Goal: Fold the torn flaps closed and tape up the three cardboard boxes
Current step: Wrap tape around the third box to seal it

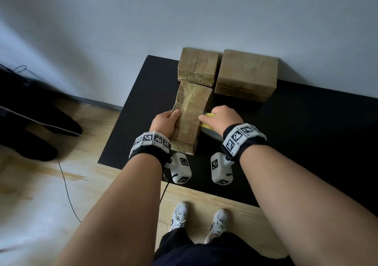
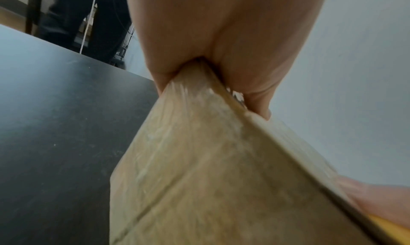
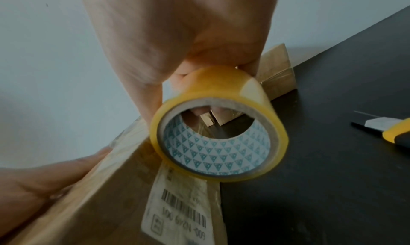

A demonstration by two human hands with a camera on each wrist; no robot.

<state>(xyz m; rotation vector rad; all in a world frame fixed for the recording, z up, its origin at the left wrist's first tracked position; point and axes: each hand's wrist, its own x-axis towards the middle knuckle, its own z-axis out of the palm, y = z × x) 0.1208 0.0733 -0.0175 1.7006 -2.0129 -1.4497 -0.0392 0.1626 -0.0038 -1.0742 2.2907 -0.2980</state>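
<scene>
A narrow cardboard box (image 1: 191, 114) stands on the black mat (image 1: 296, 134) in front of me, its top glossy with tape. My left hand (image 1: 166, 120) grips its left top edge, thumb on top; the left wrist view shows the box (image 2: 210, 169) pinched between thumb and fingers. My right hand (image 1: 219, 117) holds a yellow tape roll (image 1: 208, 120) against the box's right side. In the right wrist view the tape roll (image 3: 218, 126) sits at the box's upper edge above a barcode label (image 3: 179, 206). Two more boxes, a small one (image 1: 197, 66) and a larger one (image 1: 246, 74), stand behind by the wall.
A yellow and black utility knife (image 3: 386, 133) lies on the mat to the right of the box. Another person's dark legs and shoes (image 1: 38, 122) stand at the left on the wooden floor (image 1: 51, 184). A thin cable (image 1: 67, 192) runs across the floor.
</scene>
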